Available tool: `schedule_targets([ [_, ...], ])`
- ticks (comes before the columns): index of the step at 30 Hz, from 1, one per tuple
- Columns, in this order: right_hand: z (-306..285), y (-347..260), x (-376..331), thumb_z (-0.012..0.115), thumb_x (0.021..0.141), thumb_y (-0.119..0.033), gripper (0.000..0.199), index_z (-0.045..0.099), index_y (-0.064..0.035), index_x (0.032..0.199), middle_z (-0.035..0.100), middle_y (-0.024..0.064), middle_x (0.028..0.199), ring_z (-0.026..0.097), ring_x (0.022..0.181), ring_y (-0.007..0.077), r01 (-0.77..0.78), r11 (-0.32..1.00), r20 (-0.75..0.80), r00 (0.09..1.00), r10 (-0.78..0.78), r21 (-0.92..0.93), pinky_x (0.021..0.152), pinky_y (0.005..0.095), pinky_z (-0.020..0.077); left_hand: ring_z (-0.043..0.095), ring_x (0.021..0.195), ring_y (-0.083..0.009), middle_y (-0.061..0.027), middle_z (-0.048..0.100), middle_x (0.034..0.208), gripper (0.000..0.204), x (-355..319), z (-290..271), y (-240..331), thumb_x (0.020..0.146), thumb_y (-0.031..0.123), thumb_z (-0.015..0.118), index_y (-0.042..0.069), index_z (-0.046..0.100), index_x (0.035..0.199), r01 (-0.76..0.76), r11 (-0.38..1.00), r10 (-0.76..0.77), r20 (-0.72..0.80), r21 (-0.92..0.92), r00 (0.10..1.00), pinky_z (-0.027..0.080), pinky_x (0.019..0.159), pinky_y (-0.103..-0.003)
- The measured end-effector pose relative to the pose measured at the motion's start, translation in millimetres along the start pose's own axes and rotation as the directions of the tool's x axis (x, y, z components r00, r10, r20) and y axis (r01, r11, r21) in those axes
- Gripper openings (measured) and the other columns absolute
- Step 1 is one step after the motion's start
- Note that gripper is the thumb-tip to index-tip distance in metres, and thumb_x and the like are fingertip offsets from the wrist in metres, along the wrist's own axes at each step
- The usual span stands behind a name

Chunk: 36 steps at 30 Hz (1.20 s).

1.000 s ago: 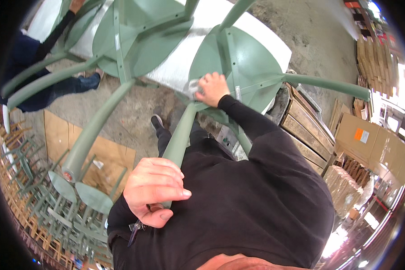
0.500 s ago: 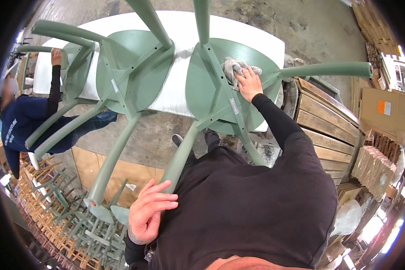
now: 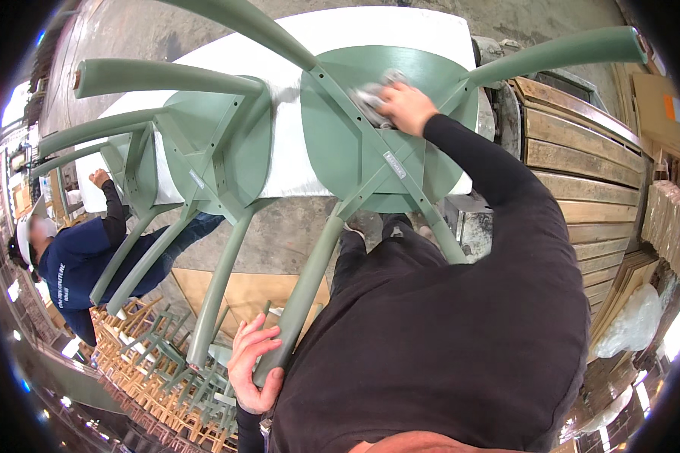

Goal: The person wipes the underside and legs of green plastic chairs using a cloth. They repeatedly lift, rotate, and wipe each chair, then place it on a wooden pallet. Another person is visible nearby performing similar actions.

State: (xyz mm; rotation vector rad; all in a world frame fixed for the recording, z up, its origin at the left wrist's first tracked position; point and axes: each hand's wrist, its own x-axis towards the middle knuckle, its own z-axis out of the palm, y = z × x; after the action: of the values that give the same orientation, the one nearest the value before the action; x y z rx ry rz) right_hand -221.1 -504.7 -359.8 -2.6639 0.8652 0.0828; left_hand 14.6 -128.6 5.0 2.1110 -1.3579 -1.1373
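Note:
A sage-green chair (image 3: 355, 143) lies upside down on a white table (image 3: 302, 162), its legs pointing toward me and outward. My right hand (image 3: 405, 107) presses a grey cloth (image 3: 372, 93) against the underside of its round seat, near the crossed braces. My left hand (image 3: 253, 364) is low in the view, fingers apart, touching the end of the chair's near leg (image 3: 298, 298) without closing around it. My black sleeves and torso fill the lower right.
A second green chair (image 3: 215, 147) is upturned on the table to the left. A person in a blue top and white cap (image 3: 68, 257) works on a third chair at far left. Wooden pallets (image 3: 582, 181) stand right; several stacked chairs (image 3: 166, 355) are below left.
My right hand slid the cloth up across the seat's underside. My left hand dropped lower and opened against the leg's end. The view tilted, bringing the table and co-worker more into sight.

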Motion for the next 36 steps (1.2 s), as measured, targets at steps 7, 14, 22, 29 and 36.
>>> schedule_targets([
  [7, -26, 65, -1, 0.06, 0.095, -0.022, 0.025, 0.062, -0.0165, 0.119, 0.063, 0.0125, 0.118, 0.064, 0.107, 0.0359, -0.709, 0.704, -0.371, 0.644, 0.669, 0.041, 0.084, 0.0485, 0.0585, 0.058, 0.131, -0.0437, -0.0193, 0.073, 0.118, 0.039, 6, -1, -1, 0.082, 0.028, 0.066, -0.001, 0.073, 0.107, -0.09, 0.993, 0.089, -0.024, -0.074, 0.996, 0.035, 0.116, -0.056],
  [14, -6, -4, 44, 0.06, 0.093, -0.016, 0.027, 0.065, -0.0197, 0.119, 0.067, 0.0086, 0.125, 0.066, 0.116, 0.0288, -0.256, 0.956, -0.252, 0.925, 0.285, 0.141, 0.095, 0.0484, 0.0547, 0.059, 0.129, -0.0436, -0.0208, 0.073, 0.116, 0.042, 2, 2, 3, 0.084, 0.032, 0.066, -0.002, 0.073, 0.107, -0.02, 0.999, 0.018, -0.04, -0.048, 0.999, 0.04, 0.112, -0.054],
  [22, -40, 92, -13, 0.058, 0.097, -0.024, 0.028, 0.062, -0.0066, 0.119, 0.072, 0.014, 0.107, 0.072, 0.1, 0.0277, -0.71, 0.673, -0.214, 0.704, 0.677, -0.208, 0.086, 0.0469, 0.0512, 0.06, 0.128, -0.0434, -0.0206, 0.073, 0.114, 0.045, 2, 6, -3, 0.087, 0.038, 0.064, -0.002, 0.073, 0.105, -0.057, 0.995, 0.05, -0.078, -0.083, 0.996, 0.041, 0.111, -0.055],
  [29, -6, -13, -2, 0.055, 0.096, -0.023, 0.022, 0.066, -0.0165, 0.114, 0.072, 0.0102, 0.112, 0.072, 0.098, 0.0302, -0.376, 0.925, -0.038, 0.926, 0.374, -0.051, 0.087, 0.0521, 0.0509, 0.06, 0.127, -0.0437, -0.021, 0.074, 0.113, 0.045, -1, 4, 2, 0.087, 0.039, 0.064, -0.002, 0.073, 0.105, -0.014, 0.997, 0.007, -0.106, -0.071, 0.994, 0.041, 0.112, -0.055],
  [36, -16, 102, -12, 0.053, 0.097, -0.023, 0.021, 0.065, -0.0118, 0.11, 0.07, 0.0129, 0.099, 0.071, 0.092, 0.0331, -0.708, 0.661, -0.48, 0.683, 0.551, -0.248, 0.079, 0.0482, 0.0511, 0.062, 0.125, -0.0439, -0.0213, 0.074, 0.112, 0.046, 4, 3, -6, 0.087, 0.039, 0.064, -0.002, 0.072, 0.104, -0.061, 0.993, 0.049, -0.114, -0.104, 0.992, 0.041, 0.112, -0.054],
])
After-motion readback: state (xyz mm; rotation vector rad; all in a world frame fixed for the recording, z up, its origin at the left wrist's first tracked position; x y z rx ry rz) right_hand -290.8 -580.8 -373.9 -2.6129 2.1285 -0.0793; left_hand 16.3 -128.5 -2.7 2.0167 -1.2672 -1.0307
